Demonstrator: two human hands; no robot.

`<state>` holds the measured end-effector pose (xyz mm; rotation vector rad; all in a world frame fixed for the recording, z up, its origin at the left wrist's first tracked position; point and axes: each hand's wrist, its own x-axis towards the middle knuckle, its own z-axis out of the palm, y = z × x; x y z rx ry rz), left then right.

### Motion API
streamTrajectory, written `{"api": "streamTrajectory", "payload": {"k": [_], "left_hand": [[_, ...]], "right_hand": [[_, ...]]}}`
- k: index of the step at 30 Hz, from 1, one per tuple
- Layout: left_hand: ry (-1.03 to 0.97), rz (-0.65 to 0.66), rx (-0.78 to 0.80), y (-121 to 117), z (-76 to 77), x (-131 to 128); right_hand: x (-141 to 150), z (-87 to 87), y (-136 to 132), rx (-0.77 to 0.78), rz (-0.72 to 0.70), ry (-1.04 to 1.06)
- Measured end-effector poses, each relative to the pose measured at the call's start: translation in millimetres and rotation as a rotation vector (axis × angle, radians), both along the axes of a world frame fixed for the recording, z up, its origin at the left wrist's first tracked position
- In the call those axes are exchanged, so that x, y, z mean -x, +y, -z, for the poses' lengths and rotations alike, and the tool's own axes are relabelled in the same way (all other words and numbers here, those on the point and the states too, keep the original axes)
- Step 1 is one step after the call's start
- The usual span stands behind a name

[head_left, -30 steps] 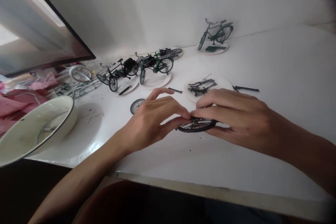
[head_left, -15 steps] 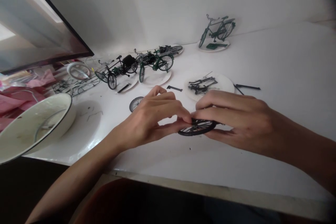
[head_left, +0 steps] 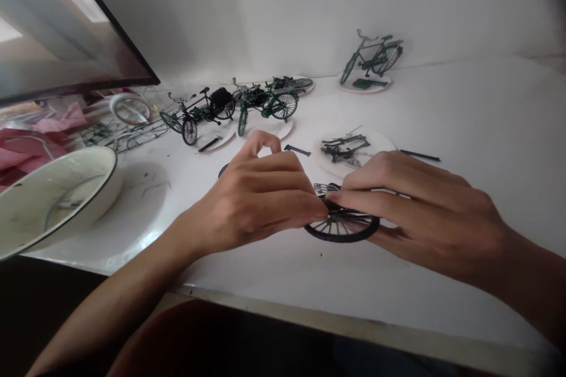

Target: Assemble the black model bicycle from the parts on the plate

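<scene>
Head view: left hand [head_left: 260,194] and right hand [head_left: 431,206] are grasping a black wheel [head_left: 341,227], apparently working at its centre, the next move likely needing steady support.

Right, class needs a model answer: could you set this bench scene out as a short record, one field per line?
Left grip: fingertips at the left side of a small black wheel
Right grip: holding the same wheel from its right
Beyond the hands: white plate bearing dark bicycle parts
Near the wall: green model bicycle on another plate
Far left: cream basin with dark rim
</scene>
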<state>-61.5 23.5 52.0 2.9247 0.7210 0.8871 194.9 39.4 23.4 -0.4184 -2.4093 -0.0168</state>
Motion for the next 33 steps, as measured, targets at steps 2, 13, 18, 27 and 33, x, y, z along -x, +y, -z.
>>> {"api": "streamTrajectory", "payload": {"k": [2,13,18,27,33], "left_hand": [[-0.001,-0.005,-0.034,1,2.8,2],[-0.387,-0.034,0.444,2,9.5,-2],[-0.556,0.042,0.779,5,17.1,-4],[-0.580,0.072,0.536,1,33.1,-17],[-0.503,0.025,0.464,-2,25.4,-15]], "right_hand": [[0,1.2,-1,0.000,0.019,0.000],[2,-9.9,1,0.183,-0.038,0.130],[7,-12.2,1,0.620,-0.070,0.306],[11,-8.1,5,0.948,-0.090,0.244],[8,-11.9,5,0.916,-0.003,0.161]]}}
